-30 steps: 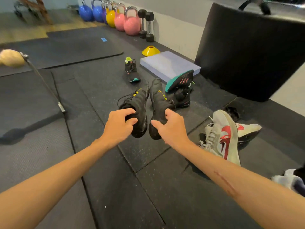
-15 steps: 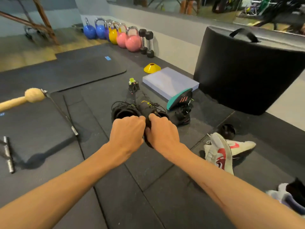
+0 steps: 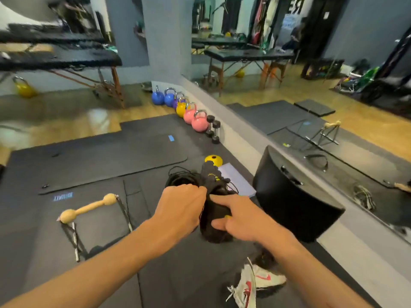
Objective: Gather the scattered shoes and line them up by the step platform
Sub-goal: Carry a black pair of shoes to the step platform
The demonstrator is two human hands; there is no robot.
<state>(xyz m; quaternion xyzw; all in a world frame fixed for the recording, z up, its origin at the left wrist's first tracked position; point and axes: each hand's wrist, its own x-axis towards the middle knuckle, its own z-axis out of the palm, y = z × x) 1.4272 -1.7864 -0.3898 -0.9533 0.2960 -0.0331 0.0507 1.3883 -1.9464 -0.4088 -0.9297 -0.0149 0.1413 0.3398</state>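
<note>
Our left hand [image 3: 178, 207] and right hand [image 3: 240, 216] each curl around a black shoe [image 3: 213, 196], holding the pair side by side above the floor mat [image 3: 100, 161]. Just beyond them lies the step platform [image 3: 235, 178]; white-and-red shoes [image 3: 251, 285] lie nearer, to the right.

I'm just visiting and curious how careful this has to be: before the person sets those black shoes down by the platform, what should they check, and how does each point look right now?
1. Left hand grips one black shoe: ok.
2. Right hand grips the other black shoe: ok.
3. Loose laces clear of snagging: cannot tell, they dangle off the shoes.
4. Step platform in view ahead: ok, partly hidden by the shoes.
5. Floor beside the platform free for a row: cannot tell, the shoes block it.
6. Other shoes gathered: not ok, a white and red pair lies on the mat near the right forearm.
</note>
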